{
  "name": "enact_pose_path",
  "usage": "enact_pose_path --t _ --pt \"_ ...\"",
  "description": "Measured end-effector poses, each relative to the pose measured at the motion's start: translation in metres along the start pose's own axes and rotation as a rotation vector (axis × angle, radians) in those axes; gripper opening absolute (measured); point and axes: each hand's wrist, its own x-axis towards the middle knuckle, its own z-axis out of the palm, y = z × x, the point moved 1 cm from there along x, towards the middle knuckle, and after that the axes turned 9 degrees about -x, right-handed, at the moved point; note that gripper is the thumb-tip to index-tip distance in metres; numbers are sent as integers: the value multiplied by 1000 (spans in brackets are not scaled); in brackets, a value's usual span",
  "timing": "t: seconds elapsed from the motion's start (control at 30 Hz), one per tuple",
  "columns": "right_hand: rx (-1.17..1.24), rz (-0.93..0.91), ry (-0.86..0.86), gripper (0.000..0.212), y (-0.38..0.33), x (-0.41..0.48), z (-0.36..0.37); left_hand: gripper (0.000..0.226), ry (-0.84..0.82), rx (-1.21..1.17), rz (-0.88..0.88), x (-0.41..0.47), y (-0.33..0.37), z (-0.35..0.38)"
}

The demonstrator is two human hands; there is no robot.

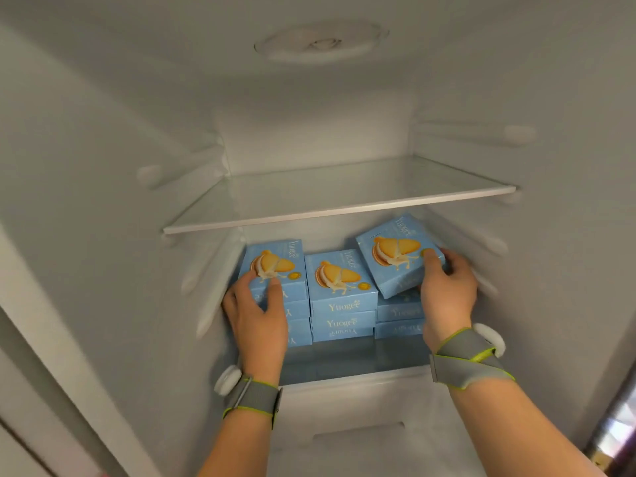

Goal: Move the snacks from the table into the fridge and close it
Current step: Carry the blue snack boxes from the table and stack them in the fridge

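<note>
The left hand (256, 311) rested on the left stack (275, 290) of blue snack boxes, thumb laid across the top box and fingers curled round its outer side. It gripped that box loosely; whether it was lifting or only steadying could not be told. The stack stood on the lower shelf (344, 359) of the open fridge (103, 166), close against the left wall.

The middle stack (340, 297) stood just beside it, touching or nearly so, with no hand on it.

The right hand (447, 290) held a tilted box (399, 254), thumb on its printed face and fingers wrapped behind its right edge. This box sat canted above the right stack (399, 315), its lower edge near that stack's top, beneath the bare glass upper shelf (337, 201).

To finish this placement well, the tilted box probably needed levelling before release, squared to the boxes beneath, and pushed back until flush with the neighbouring fronts. Steadying the left stack would guard against toppling. Fronts kept behind the shelf lip should let the door close freely.
</note>
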Motion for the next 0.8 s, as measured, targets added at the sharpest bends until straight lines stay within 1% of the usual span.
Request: enact_pose_path --t 0.17,0.4,0.63,0.8 --pt "-145 -42 -15 28 13 3 -6 35 12 7 -4 -2 -4 1" --pt "-288 -79 -65 28 21 -1 -17 33 10 -8 0 -2 -2 -1" --pt "-311 -27 -133 32 31 -4 -23 33 -7 -11 -52 -1 0 -1" --pt "-305 4 -152 33 36 -9 -27 35 -19 2 -53 -4 4 -2"
